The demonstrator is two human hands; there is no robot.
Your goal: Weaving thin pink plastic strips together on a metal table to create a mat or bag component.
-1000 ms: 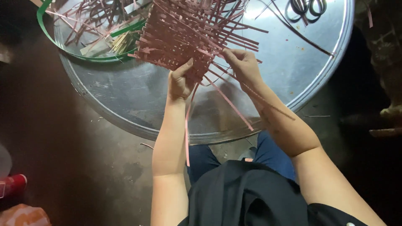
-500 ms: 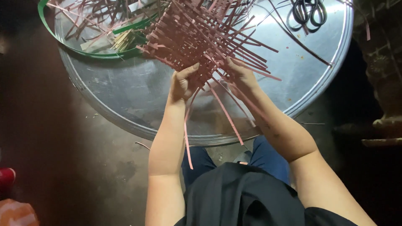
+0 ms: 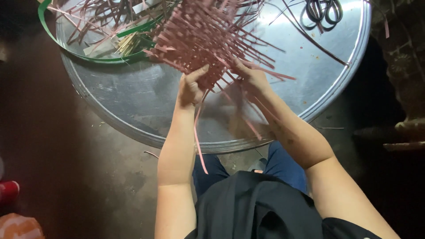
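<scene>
Over the middle of the round metal tray [image 3: 133,110], both hands hold a woven mat [image 3: 208,40] of pink strips, lifted and tilted off the tray. Left hand [image 3: 191,86]: fingers closed on the mat's near edge, thumb up against the weave. Right hand [image 3: 250,77]: fingers pinched on the same edge, just beside the left; loose strip ends fan out past it toward the tray's right rim. One long pink strip [image 3: 199,141] hangs down from the mat between the forearms, past the tray's near rim. Mat is blurred; the weave's detail is hard to read.

At the tray's far left edge, a green band [image 3: 88,56] curves around a heap of loose strips [image 3: 97,17] and some pale sticks [image 3: 126,44]. Scissors [image 3: 321,11] lie at the far right edge, well apart from the hands. Tray sits low over a dark floor [image 3: 66,177]; a red object [image 3: 9,190] shows at the floor's left edge.
</scene>
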